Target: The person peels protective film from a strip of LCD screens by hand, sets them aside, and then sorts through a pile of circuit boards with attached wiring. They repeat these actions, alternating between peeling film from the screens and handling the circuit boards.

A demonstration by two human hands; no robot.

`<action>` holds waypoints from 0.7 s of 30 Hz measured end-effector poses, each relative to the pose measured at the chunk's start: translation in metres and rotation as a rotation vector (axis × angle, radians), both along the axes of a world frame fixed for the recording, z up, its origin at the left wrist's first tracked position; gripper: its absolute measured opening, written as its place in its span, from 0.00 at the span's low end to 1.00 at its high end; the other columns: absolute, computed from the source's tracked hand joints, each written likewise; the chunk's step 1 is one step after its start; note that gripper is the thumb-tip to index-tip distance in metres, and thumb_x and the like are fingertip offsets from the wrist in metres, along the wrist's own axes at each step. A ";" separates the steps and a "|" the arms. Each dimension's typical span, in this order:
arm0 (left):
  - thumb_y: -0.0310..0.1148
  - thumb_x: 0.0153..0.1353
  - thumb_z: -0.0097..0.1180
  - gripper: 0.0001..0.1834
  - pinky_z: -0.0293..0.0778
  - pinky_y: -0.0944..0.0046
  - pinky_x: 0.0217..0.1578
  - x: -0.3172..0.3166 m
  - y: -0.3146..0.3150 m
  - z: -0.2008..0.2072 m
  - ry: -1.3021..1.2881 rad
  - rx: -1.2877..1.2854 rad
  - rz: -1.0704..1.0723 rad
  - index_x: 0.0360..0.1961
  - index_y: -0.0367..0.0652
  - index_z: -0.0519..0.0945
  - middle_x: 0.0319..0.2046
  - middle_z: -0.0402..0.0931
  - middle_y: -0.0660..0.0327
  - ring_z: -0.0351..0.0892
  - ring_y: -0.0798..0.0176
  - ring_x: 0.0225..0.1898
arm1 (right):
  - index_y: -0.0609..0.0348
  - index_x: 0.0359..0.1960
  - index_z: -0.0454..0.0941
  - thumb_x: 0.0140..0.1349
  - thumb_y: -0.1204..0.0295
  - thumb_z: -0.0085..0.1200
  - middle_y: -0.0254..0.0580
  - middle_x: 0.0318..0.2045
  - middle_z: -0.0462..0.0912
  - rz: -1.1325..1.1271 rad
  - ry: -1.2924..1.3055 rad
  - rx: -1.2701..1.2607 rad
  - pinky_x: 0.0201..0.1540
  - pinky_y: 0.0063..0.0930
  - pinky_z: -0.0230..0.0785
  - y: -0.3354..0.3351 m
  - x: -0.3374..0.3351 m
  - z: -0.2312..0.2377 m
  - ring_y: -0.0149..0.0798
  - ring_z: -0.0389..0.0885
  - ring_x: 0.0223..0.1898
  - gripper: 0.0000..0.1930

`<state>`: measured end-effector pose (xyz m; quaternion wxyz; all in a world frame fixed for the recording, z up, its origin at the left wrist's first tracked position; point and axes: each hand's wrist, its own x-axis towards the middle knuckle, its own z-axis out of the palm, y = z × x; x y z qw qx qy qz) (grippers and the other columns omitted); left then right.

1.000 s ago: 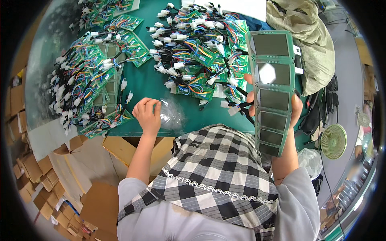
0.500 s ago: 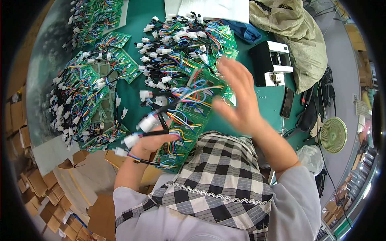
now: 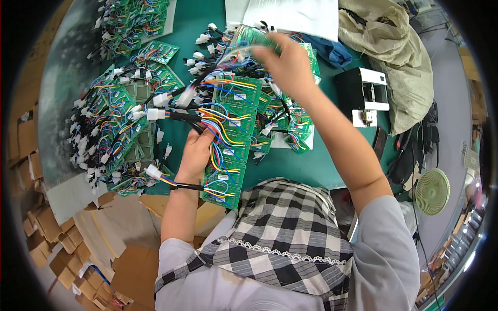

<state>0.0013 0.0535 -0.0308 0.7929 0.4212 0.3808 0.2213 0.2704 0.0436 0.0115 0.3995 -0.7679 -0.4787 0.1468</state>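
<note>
My left hand (image 3: 197, 153) is closed around the left edge of a long strip of green circuit boards (image 3: 244, 116), its thumb by the wires. Bundles of coloured wires run across the strip into black sleeves ending in white connectors (image 3: 154, 114). Above the strip's far end, my right hand (image 3: 288, 62) grips a single green circuit board (image 3: 251, 37), which is tilted and blurred. Its wires trail down to the left. Whether this board is still joined to the strip I cannot tell. My right fingertips are partly hidden behind the hand.
Wired boards lie piled on the green table (image 3: 332, 160), with one heap (image 3: 111, 111) at the left and others beneath the strip. A black-and-white device (image 3: 365, 88), a beige sack (image 3: 399, 62) and a green fan (image 3: 432, 192) are at the right. Cardboard boxes (image 3: 137, 272) lie lower left.
My right hand has moved up and away from me, going from spread fingers to gripping a board at the far end. The strip now lies straighter and flatter in my left hand.
</note>
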 end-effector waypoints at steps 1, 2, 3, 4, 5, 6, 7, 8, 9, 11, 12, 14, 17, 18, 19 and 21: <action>0.32 0.72 0.50 0.18 0.70 0.69 0.51 -0.002 0.004 -0.003 0.004 0.003 0.005 0.58 0.33 0.74 0.50 0.77 0.61 0.75 0.70 0.49 | 0.54 0.47 0.80 0.60 0.61 0.62 0.54 0.34 0.85 -0.054 0.040 0.029 0.41 0.45 0.76 0.020 0.015 -0.003 0.57 0.85 0.38 0.17; 0.32 0.72 0.50 0.19 0.71 0.68 0.50 -0.003 0.007 -0.004 0.068 0.004 0.033 0.59 0.32 0.72 0.51 0.77 0.61 0.75 0.70 0.49 | 0.54 0.47 0.80 0.60 0.61 0.62 0.54 0.34 0.85 -0.058 0.041 0.030 0.41 0.45 0.76 0.041 0.032 -0.016 0.57 0.85 0.38 0.17; 0.32 0.72 0.50 0.20 0.71 0.68 0.50 0.000 0.009 -0.006 0.128 0.004 0.054 0.60 0.31 0.71 0.51 0.77 0.61 0.75 0.70 0.49 | 0.52 0.47 0.81 0.60 0.60 0.61 0.52 0.36 0.86 -0.010 -0.052 -0.133 0.43 0.46 0.76 0.059 0.051 -0.038 0.55 0.85 0.40 0.16; 0.32 0.72 0.50 0.22 0.71 0.68 0.51 0.011 0.013 0.014 0.175 -0.014 0.041 0.63 0.31 0.68 0.52 0.76 0.60 0.75 0.70 0.50 | 0.50 0.47 0.81 0.61 0.59 0.61 0.50 0.38 0.86 0.044 -0.138 -0.299 0.45 0.46 0.76 0.070 0.059 -0.056 0.54 0.85 0.42 0.16; 0.32 0.72 0.50 0.22 0.71 0.68 0.51 0.005 0.014 0.012 0.182 -0.013 0.049 0.63 0.31 0.68 0.52 0.76 0.60 0.75 0.70 0.50 | 0.46 0.48 0.82 0.63 0.57 0.59 0.46 0.42 0.86 0.118 -0.260 -0.500 0.50 0.46 0.75 0.077 0.055 -0.065 0.53 0.83 0.47 0.15; 0.32 0.72 0.49 0.23 0.71 0.68 0.52 -0.003 0.013 0.005 0.148 -0.059 0.077 0.64 0.30 0.67 0.53 0.76 0.60 0.75 0.70 0.51 | 0.45 0.49 0.82 0.63 0.57 0.58 0.44 0.43 0.86 0.144 -0.360 -0.471 0.51 0.45 0.75 0.075 0.053 -0.074 0.53 0.82 0.49 0.16; 0.32 0.73 0.49 0.24 0.70 0.68 0.53 -0.011 0.013 -0.002 0.112 -0.105 0.103 0.65 0.30 0.66 0.53 0.76 0.59 0.75 0.69 0.51 | 0.45 0.50 0.82 0.63 0.56 0.58 0.42 0.44 0.86 0.167 -0.461 -0.442 0.52 0.44 0.75 0.071 0.053 -0.078 0.53 0.81 0.50 0.16; 0.32 0.73 0.49 0.25 0.71 0.67 0.53 -0.020 0.014 -0.009 0.108 -0.182 0.107 0.66 0.29 0.65 0.54 0.75 0.58 0.76 0.68 0.52 | 0.45 0.50 0.83 0.63 0.56 0.58 0.41 0.46 0.85 0.144 -0.448 -0.457 0.54 0.44 0.73 0.071 0.056 -0.081 0.51 0.79 0.53 0.17; 0.32 0.72 0.49 0.25 0.73 0.65 0.53 -0.039 0.013 -0.008 0.278 0.022 -0.072 0.66 0.30 0.65 0.55 0.75 0.58 0.77 0.67 0.52 | 0.45 0.50 0.83 0.63 0.56 0.58 0.41 0.46 0.85 0.145 -0.439 -0.473 0.54 0.44 0.73 0.066 0.055 -0.073 0.51 0.79 0.53 0.17; 0.32 0.72 0.49 0.26 0.74 0.65 0.53 -0.058 0.006 -0.024 0.052 -0.255 -0.013 0.67 0.32 0.65 0.55 0.76 0.58 0.78 0.66 0.52 | 0.47 0.48 0.84 0.63 0.55 0.58 0.44 0.46 0.84 0.095 -0.344 -0.502 0.56 0.43 0.72 0.067 0.060 -0.075 0.51 0.78 0.53 0.16; 0.32 0.72 0.49 0.26 0.74 0.66 0.54 -0.061 0.000 -0.017 0.001 -0.306 -0.014 0.68 0.33 0.65 0.56 0.76 0.59 0.78 0.66 0.53 | 0.48 0.47 0.85 0.63 0.54 0.58 0.48 0.45 0.83 0.109 -0.453 -0.467 0.56 0.43 0.71 0.065 0.055 -0.072 0.52 0.79 0.51 0.17; 0.33 0.72 0.48 0.26 0.73 0.67 0.54 -0.070 -0.004 -0.023 -0.115 -0.361 -0.018 0.67 0.33 0.65 0.55 0.76 0.59 0.77 0.67 0.53 | 0.50 0.48 0.84 0.62 0.53 0.58 0.48 0.46 0.83 0.093 -0.566 -0.306 0.57 0.44 0.70 0.060 0.049 -0.066 0.52 0.78 0.52 0.19; 0.34 0.73 0.48 0.24 0.69 0.68 0.55 -0.060 0.008 0.002 0.126 0.022 -0.155 0.64 0.31 0.68 0.52 0.76 0.61 0.73 0.70 0.52 | 0.56 0.49 0.82 0.62 0.53 0.58 0.49 0.43 0.84 0.358 -0.277 -0.183 0.53 0.45 0.71 0.049 0.001 -0.001 0.53 0.79 0.49 0.22; 0.33 0.72 0.50 0.22 0.67 0.69 0.53 -0.045 0.012 0.002 0.188 0.016 -0.080 0.61 0.31 0.71 0.50 0.77 0.62 0.72 0.71 0.51 | 0.57 0.51 0.81 0.62 0.54 0.59 0.50 0.40 0.84 0.544 0.020 -0.337 0.50 0.44 0.73 0.047 -0.012 0.012 0.53 0.81 0.46 0.22; 0.32 0.71 0.51 0.20 0.67 0.70 0.51 -0.024 0.014 0.012 0.202 -0.002 0.058 0.60 0.31 0.72 0.47 0.77 0.63 0.72 0.71 0.49 | 0.58 0.52 0.80 0.62 0.56 0.60 0.50 0.38 0.85 0.716 0.329 -0.483 0.48 0.43 0.74 0.046 -0.022 0.019 0.54 0.82 0.43 0.23; 0.30 0.70 0.52 0.20 0.68 0.69 0.51 -0.013 0.027 0.016 0.197 0.023 0.048 0.59 0.31 0.73 0.45 0.77 0.63 0.73 0.70 0.47 | 0.58 0.55 0.77 0.59 0.61 0.63 0.50 0.34 0.85 0.718 0.009 -0.335 0.43 0.43 0.76 0.040 -0.039 0.023 0.56 0.83 0.40 0.24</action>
